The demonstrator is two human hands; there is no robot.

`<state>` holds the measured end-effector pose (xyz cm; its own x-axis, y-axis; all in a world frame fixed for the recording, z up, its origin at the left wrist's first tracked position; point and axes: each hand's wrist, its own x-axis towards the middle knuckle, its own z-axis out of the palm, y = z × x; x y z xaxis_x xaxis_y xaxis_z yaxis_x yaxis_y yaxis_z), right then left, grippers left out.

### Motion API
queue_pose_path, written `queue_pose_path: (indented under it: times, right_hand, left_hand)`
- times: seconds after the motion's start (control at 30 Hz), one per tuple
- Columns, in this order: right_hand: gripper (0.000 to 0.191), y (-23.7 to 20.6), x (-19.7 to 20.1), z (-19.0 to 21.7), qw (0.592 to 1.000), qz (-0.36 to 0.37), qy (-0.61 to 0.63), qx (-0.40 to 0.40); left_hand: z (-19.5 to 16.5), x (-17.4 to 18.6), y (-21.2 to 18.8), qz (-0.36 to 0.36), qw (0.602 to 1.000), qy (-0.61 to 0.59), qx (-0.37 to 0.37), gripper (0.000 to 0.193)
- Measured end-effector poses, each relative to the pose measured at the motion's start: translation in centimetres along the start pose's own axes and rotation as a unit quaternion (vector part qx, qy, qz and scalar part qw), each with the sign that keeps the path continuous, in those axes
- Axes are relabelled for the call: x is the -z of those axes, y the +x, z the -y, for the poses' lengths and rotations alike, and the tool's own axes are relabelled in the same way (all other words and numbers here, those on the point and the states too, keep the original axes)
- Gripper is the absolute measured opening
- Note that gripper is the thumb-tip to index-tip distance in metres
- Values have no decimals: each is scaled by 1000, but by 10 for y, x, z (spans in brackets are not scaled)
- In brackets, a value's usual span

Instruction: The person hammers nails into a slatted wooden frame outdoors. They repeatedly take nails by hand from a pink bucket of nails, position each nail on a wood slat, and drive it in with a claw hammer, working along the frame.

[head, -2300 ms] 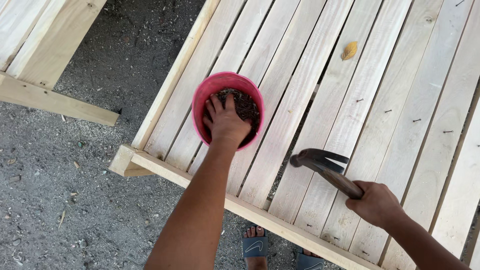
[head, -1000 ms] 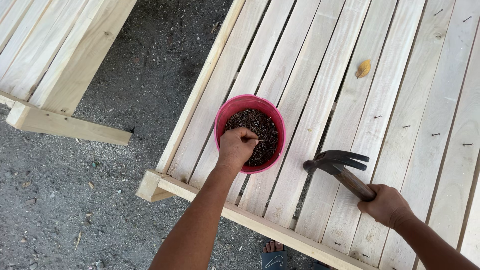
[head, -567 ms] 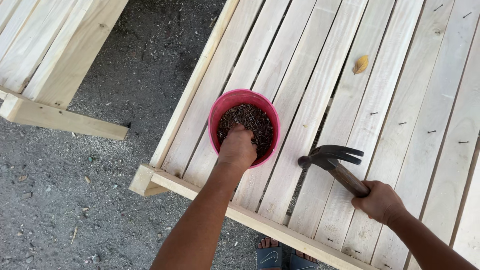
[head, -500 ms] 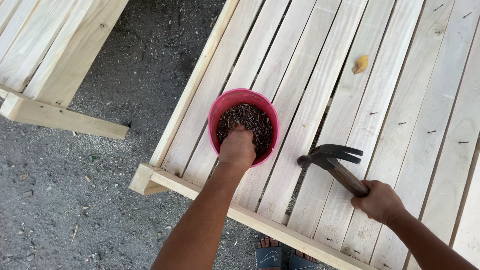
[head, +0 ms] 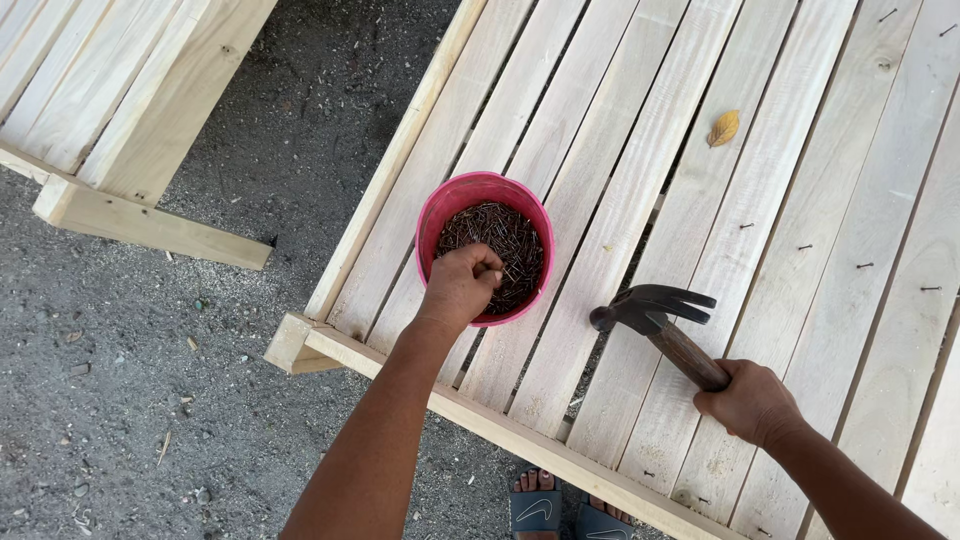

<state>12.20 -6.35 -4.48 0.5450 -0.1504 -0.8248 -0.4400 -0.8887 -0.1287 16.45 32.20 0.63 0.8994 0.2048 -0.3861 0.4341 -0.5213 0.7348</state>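
Left hand (head: 462,285) curled into a loose fist over the near rim of the pink bowl (head: 440,205), fingertips down among the dark nails (head: 505,238) that fill it; cannot tell whether any nail is pinched. Bowl stands on the pale slatted panel (head: 600,130), near its left edge rail. Right hand (head: 750,402) closed around the wooden handle of a claw hammer (head: 655,315), whose head hangs just right of the bowl, apart from it; a dry leaf (head: 724,128) lies farther up the slats.
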Motion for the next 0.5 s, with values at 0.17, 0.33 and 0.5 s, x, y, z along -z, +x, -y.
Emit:
queue_pose_path:
  times: [0.17, 0.33, 0.5]
  right_hand:
    - [41, -1, 1, 1, 1000, 1, 4, 4]
    - [44, -5, 3, 4, 1000, 1, 7, -2]
    - [46, -4, 3, 4, 1000, 11, -5, -9]
  left_hand:
    - [8, -3, 4, -80, 992, 80, -49, 5]
    - [9, -6, 6, -47, 997, 59, 8, 7]
    - [-3, -3, -2, -58, 997, 44, 13, 16]
